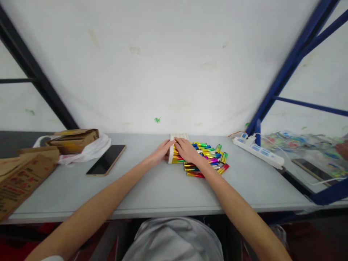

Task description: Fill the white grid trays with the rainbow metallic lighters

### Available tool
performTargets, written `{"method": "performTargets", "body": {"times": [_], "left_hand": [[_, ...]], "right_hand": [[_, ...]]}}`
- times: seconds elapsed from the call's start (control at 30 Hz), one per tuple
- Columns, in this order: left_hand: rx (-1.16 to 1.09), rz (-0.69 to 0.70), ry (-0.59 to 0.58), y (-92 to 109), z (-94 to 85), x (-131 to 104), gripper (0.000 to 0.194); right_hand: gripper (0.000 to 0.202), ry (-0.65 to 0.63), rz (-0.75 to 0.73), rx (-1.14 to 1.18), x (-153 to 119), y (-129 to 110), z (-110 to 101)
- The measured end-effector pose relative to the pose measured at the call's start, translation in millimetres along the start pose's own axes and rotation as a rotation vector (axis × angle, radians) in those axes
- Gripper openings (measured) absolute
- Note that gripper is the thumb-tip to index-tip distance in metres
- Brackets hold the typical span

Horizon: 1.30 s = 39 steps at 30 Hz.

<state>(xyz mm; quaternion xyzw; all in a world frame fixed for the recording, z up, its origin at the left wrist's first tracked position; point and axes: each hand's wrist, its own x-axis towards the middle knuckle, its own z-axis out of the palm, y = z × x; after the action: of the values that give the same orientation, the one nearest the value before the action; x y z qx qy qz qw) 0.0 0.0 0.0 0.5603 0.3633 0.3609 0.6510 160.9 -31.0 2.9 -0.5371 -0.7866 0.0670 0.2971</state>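
In the head view, the two hands are close together over a white holder (170, 155), which stands between them on the grey table (163, 195). The left hand (160, 152) lies against the holder's left side; whether its fingers clamp it, I cannot tell. The right hand (187, 150) lies palm down over shiny coloured tubes (209, 156), its fingertips by the holder; its grip is hidden too. The tubes, gold, green, blue, purple and red, spread beneath and to the right of that hand; any labels are too small to read.

Well left of the left hand, a dark-screened phone (106, 160) lies flat. Beyond it, a white plastic bag (99, 149) is under and beside an open cardboard box (78, 140). Farthest left, a larger carton (27, 177) bears red printing and darker characters, too blurred to read.

Right of the right hand, past the tubes, lies a white power strip (257, 151) with blue socket panels and plugs in its far end.
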Motion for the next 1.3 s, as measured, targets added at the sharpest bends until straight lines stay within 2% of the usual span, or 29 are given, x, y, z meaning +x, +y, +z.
{"method": "performTargets", "body": {"times": [0.23,0.43,0.57,0.8,1.07,1.3], "left_hand": [[-0.009,-0.017,-0.007,-0.4,-0.7,0.9,0.05],[-0.007,-0.014,-0.013,-0.8,-1.9,0.5,0.051],[-0.007,-0.023,-0.012,0.5,-2.3,-1.1,0.052],[0.011,-0.031,-0.01,1.3,-2.1,-1.1,0.054],[0.081,-0.022,0.035,8.6,3.7,-5.5,0.058],[0.176,0.014,0.089,6.9,5.2,-1.9,0.057]], "right_hand": [[0.032,-0.025,0.022,-0.104,-5.6,13.5,-8.2],[0.035,-0.063,0.024,-0.26,-12.0,26.0,-19.6],[0.033,-0.026,0.107,-0.244,-12.4,34.8,-25.1],[0.033,-0.016,0.151,-0.247,-13.3,40.9,-29.1],[0.038,0.018,0.139,-0.2,-11.1,34.7,-32.7],[0.039,-0.02,0.029,-0.252,-8.4,4.2,-21.9]]}}
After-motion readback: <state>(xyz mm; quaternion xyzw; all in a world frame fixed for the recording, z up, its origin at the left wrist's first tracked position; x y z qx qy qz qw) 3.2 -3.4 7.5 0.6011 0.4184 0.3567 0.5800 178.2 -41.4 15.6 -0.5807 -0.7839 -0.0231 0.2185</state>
